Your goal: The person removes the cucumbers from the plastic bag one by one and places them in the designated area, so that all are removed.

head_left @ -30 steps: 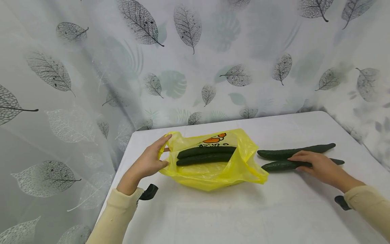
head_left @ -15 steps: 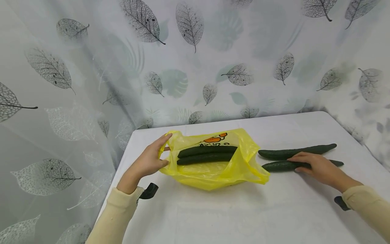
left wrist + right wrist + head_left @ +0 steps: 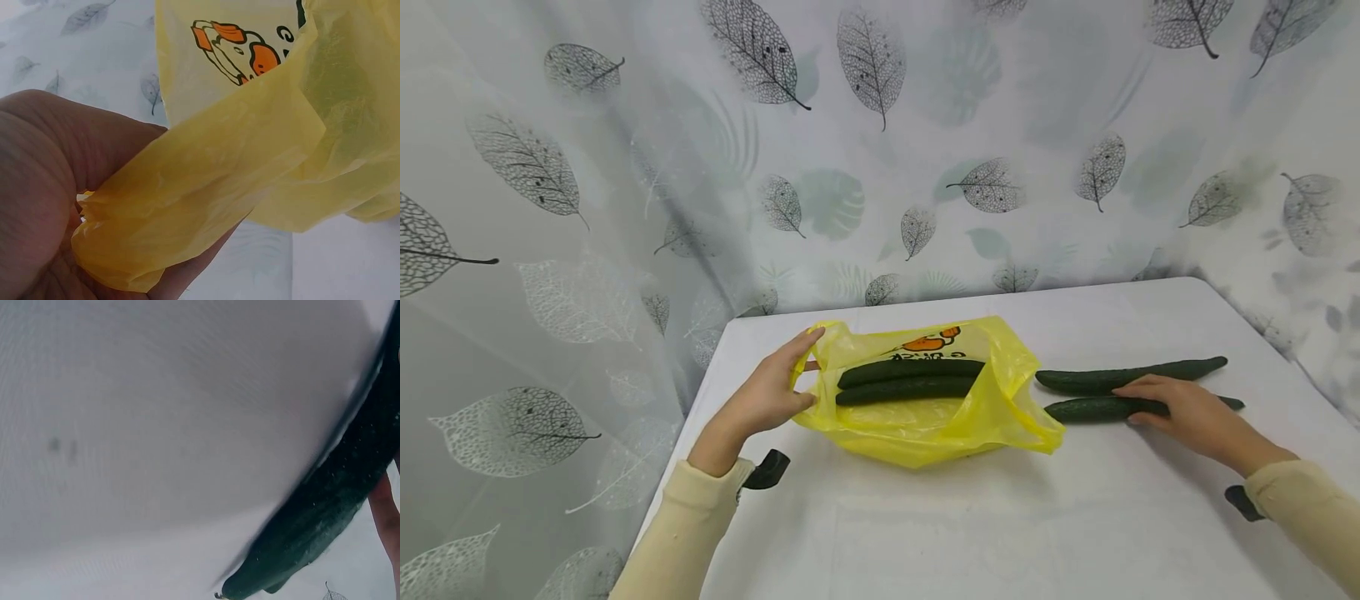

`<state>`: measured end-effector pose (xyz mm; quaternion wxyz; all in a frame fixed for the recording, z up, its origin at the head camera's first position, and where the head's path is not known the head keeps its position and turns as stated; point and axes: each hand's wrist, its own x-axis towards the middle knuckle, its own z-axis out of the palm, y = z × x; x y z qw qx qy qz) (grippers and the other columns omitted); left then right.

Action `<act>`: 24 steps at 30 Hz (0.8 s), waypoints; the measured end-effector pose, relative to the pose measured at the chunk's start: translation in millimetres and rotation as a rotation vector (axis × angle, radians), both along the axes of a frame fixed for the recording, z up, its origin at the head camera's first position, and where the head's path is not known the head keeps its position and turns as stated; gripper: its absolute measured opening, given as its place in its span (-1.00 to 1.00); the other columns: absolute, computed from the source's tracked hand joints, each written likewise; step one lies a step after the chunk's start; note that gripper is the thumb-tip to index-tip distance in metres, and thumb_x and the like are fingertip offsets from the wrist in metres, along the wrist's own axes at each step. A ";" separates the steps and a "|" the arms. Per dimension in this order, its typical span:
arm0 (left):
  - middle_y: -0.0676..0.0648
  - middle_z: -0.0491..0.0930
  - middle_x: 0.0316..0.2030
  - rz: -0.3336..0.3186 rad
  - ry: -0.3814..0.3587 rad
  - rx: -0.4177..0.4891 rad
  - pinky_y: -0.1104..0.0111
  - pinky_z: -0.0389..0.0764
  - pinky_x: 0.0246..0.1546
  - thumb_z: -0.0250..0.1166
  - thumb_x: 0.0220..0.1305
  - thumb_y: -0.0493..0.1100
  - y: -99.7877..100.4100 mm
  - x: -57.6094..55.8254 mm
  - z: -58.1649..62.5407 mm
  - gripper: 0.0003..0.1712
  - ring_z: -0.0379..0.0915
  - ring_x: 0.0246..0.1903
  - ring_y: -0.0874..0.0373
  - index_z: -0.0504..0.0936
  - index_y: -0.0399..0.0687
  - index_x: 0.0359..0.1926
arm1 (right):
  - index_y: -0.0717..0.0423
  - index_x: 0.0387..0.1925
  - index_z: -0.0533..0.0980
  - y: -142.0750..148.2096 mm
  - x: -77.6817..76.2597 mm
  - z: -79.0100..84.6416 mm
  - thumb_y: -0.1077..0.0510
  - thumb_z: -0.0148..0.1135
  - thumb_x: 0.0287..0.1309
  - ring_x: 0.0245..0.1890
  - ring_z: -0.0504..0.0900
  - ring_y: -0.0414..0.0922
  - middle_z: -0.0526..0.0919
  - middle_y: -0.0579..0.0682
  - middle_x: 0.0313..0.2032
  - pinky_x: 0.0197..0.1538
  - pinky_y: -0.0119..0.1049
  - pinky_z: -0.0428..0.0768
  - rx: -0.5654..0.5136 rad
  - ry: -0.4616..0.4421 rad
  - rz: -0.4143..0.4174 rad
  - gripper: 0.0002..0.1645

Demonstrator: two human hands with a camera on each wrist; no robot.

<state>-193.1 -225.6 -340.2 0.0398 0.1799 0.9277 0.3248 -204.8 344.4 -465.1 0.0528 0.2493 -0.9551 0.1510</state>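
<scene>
A yellow plastic bag [image 3: 898,450] lies on its side, its mouth spread toward me. Inside it, two dark green cucumbers [image 3: 906,389] rest side by side. My left hand [image 3: 763,400] holds the left edge of the bag's mouth. In the left wrist view, a fold of the bag [image 3: 206,175] passes between thumb and fingers. To the right, my right hand [image 3: 1187,415] grips the nearer of two cucumbers [image 3: 1082,409] from above. Its tapered end [image 3: 275,562] shows in the right wrist view. Just behind it lies the farther cucumber [image 3: 1090,382], parallel and close.
Everything stands on a white-covered table [image 3: 940,533]. A leaf-patterned curtain [image 3: 865,217] hangs behind the table and along its left and right sides. Part of the bag's right side flares toward the cucumbers on the table. Black straps show at both wrists.
</scene>
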 end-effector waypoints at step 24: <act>-0.22 -0.08 0.57 -0.015 -0.036 0.047 0.26 0.60 -0.18 0.24 0.04 -0.56 4.2 0.6 0.4 0.09 0.48 0.22 -0.14 0.05 -0.12 0.60 | -0.10 0.30 0.54 -101.8 17.5 103.1 -0.21 0.44 0.14 0.23 0.48 0.16 0.55 0.02 0.24 0.12 0.28 0.42 -0.274 0.051 -0.045 -0.29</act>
